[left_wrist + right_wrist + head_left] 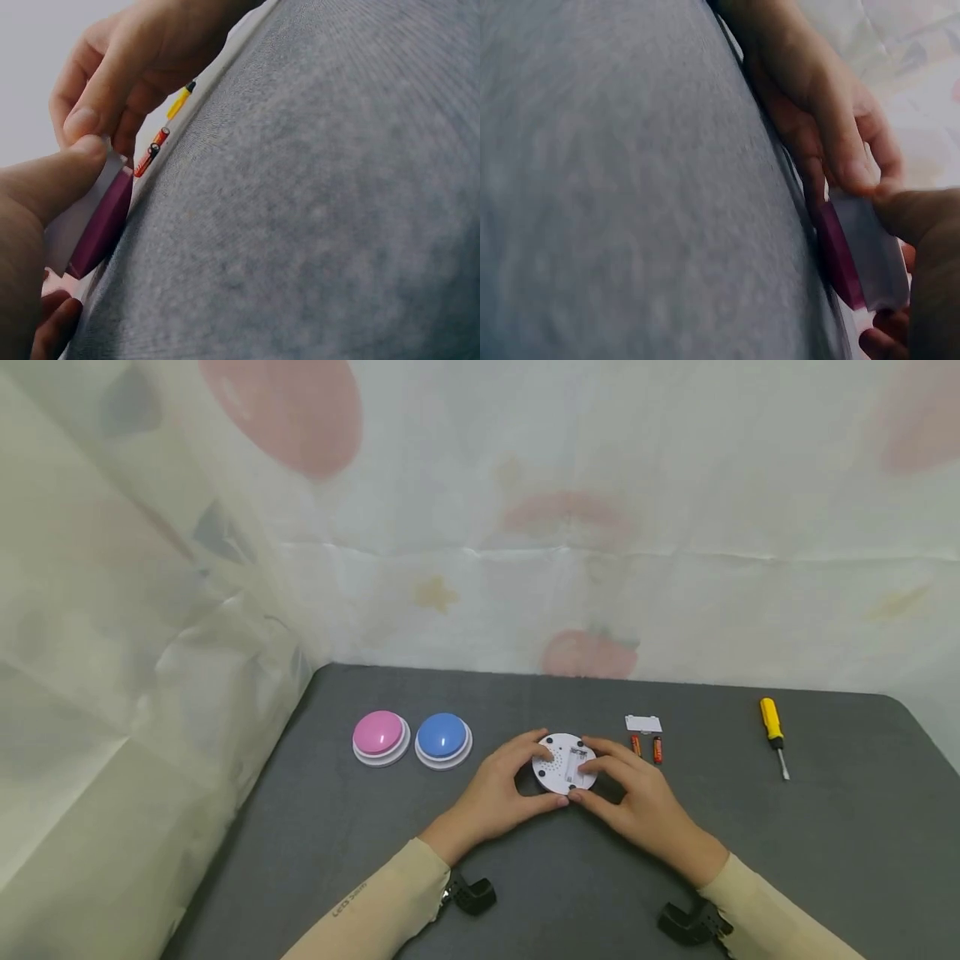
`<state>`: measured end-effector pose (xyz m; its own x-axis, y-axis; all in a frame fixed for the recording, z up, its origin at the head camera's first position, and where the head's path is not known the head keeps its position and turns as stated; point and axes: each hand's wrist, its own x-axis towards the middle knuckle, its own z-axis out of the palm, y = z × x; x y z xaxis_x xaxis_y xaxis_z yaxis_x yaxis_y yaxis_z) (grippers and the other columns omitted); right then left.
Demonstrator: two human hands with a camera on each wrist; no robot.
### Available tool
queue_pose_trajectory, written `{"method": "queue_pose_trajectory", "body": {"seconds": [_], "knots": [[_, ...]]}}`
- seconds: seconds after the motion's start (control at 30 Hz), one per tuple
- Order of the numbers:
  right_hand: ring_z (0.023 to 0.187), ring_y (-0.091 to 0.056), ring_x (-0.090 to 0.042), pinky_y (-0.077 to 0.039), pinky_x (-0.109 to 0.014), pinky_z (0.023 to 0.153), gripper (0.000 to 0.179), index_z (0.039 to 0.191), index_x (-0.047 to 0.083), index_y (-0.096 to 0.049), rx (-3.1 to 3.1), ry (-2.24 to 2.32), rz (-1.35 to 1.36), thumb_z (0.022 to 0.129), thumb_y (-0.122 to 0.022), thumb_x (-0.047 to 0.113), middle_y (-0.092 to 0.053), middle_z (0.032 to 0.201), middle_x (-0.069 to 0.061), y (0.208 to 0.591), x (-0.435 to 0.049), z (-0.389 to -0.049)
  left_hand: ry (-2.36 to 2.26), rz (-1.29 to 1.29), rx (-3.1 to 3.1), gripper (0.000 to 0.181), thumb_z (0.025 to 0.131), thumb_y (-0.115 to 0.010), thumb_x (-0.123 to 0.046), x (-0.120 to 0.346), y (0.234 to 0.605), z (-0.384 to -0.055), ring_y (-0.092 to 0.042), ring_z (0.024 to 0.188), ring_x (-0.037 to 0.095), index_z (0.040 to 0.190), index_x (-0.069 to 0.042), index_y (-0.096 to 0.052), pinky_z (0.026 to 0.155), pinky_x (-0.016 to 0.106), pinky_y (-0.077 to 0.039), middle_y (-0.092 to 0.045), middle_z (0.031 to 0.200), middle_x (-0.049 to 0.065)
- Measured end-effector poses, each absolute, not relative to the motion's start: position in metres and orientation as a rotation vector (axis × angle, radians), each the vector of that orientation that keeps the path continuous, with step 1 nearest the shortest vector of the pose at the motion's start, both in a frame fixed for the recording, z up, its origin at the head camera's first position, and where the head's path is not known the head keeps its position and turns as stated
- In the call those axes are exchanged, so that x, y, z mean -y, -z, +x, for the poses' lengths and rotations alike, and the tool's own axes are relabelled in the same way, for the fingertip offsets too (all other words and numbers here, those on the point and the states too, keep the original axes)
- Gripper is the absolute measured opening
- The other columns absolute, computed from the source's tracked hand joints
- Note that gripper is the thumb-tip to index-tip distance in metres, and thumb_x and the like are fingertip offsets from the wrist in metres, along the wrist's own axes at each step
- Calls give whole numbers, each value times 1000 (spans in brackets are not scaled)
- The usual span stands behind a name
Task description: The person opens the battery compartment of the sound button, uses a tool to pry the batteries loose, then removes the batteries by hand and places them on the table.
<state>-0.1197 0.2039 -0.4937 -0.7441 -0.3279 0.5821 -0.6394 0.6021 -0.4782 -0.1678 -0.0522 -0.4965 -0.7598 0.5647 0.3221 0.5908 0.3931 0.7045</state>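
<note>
Both hands hold a round push button (552, 777) upside down, its white base facing up with black feet, a patch of small holes and an uncovered battery compartment (576, 763). My left hand (498, 785) grips its left side, thumb at the near edge. Opposite it, my right hand (637, 793) pinches the right side, with a finger over the compartment's edge. The thumbs nearly meet at the rim. In the left wrist view the button's purple dome (101, 225) points toward the table; the right wrist view shows the same dome (838, 255) under the white base.
Two orange-and-black batteries (657, 750) and a white battery cover (643, 724) lie just beyond my right hand. Farther right is a yellow-handled screwdriver (771, 720). A pink button (378, 732) and a blue button (442, 735) stand upright at left on the grey table (600, 893).
</note>
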Motion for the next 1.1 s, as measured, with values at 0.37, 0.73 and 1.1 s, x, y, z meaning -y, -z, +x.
{"method": "queue_pose_trajectory", "body": {"seconds": [0.37,0.73,1.1], "knots": [[129,-68,-39,-59,-57,97,32,113,5,-77,2431,-949,623,88,-94,17,-68,144,-21,494,-185,-148,1274,-879,2622,56,96,-88,-24,44,492,-179,-69,107,19,146,-7,-68,90,31,-60,-61,145,13],[137,-62,-42,-53,-59,108,34,115,-2,-76,2488,-1097,379,93,-90,20,-64,147,-25,488,-161,-195,1054,-679,2787,50,105,-73,-9,26,474,-213,-58,140,38,153,0,-60,116,51,-48,-57,153,23],[143,-56,-45,-48,-60,113,41,123,-8,-74,2528,-1057,303,95,-85,20,-58,153,-29,476,-156,-211,1021,-585,2813,54,108,-67,-9,13,472,-229,-56,138,45,160,-5,-53,111,57,-51,-51,160,23]]}}
